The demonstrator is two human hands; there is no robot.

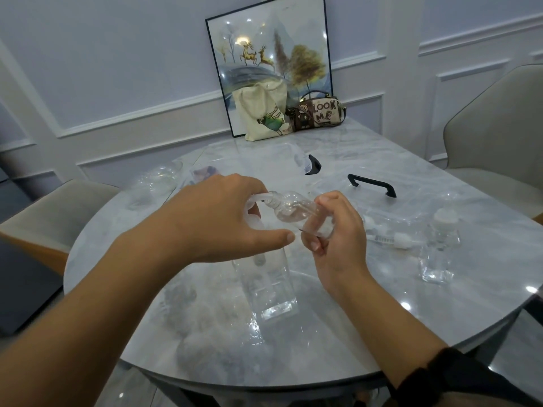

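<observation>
One bottle (289,211), one pump (253,202), two hands (217,221) (335,242)

The marbled surface (411,312) carries a tall clear bottle (267,289) centrally and a second bottle (439,254), perhaps capped, toward its right edge.

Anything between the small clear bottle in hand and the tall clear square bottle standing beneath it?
Only the white plastic piece that the left hand holds at the neck of the small clear bottle, above the tall clear square bottle; nothing else visible.
</observation>
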